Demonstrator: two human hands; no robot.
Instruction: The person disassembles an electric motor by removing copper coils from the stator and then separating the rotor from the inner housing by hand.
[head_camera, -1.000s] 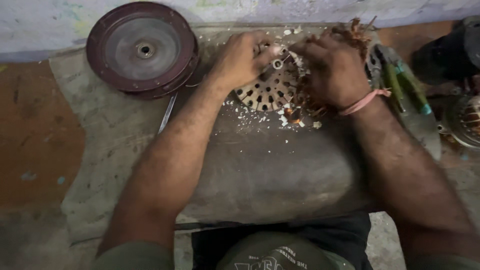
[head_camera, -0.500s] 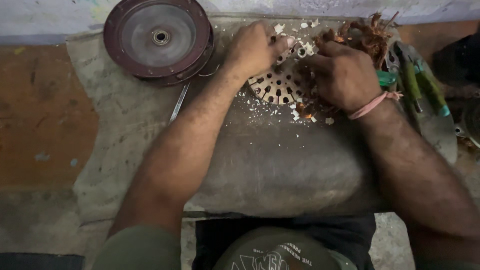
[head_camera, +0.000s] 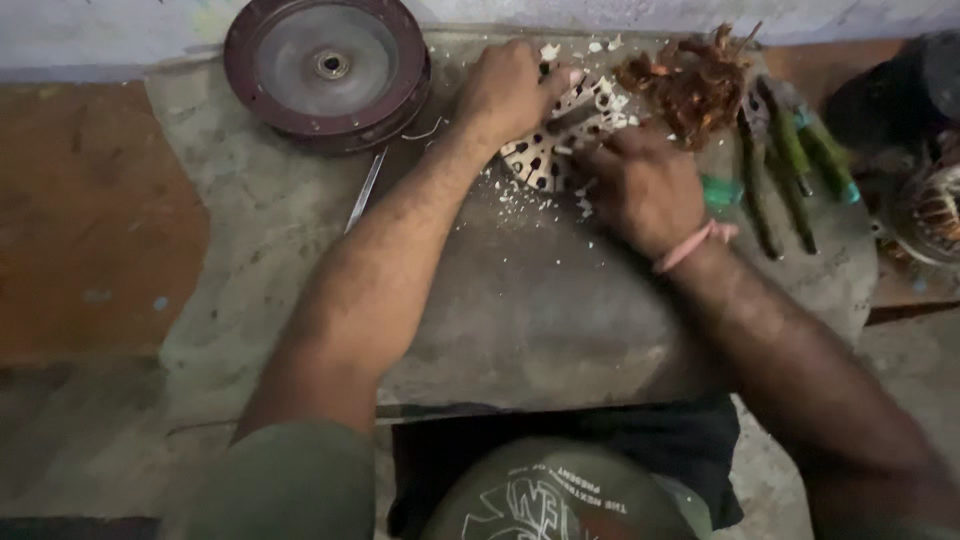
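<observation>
Hands: left (head_camera: 508, 88) and right (head_camera: 640, 185) both gripping slotted metal stator (head_camera: 545, 150) beside copper wire tangle (head_camera: 695, 90).

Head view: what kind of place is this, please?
Probably a small motor or fan repair workshop: a slotted stator core under both hands, a heap of stripped copper winding wire, a round maroon motor cover, and pliers on a worn bench.

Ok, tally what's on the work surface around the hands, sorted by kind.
Round slotted metal core, under both hands: 1
Dark red round cover: 1
Tangle of copper wire: 1
Green-handled tools: at least 2, too overlapped for an exact count
Thin metal rod: 1
Total: at least 6
</observation>
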